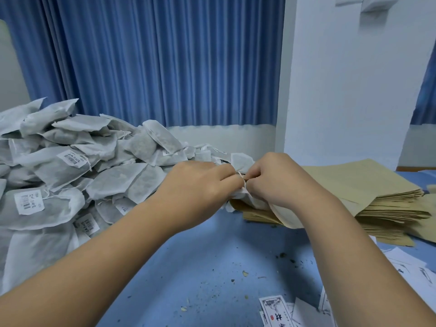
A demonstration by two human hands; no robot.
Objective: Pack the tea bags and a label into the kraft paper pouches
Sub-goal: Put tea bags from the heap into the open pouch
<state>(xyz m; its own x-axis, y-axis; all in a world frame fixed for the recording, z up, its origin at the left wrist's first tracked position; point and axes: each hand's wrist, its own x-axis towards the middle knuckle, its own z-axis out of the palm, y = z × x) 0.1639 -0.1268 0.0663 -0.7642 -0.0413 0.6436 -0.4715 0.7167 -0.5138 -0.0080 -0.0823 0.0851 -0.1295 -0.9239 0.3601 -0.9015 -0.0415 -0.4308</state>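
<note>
A big heap of white tea bags [66, 166], some with barcode stickers, fills the left of the blue table. My left hand [195, 187] and my right hand [276, 178] meet at the centre, both pinching the thin white string [241, 176] of a tea bag [241, 160] held between them. Under my right hand a kraft paper pouch [289, 215] hangs partly open, and whether the hand also holds it is hidden. A stack of flat kraft pouches [377, 197] lies on the right. Printed paper labels [278, 312] lie at the bottom right.
The blue table top [200, 267] in front of me is dotted with tea crumbs. A blue curtain [153, 62] hangs behind the table, and a white wall column [354, 79] stands at the back right.
</note>
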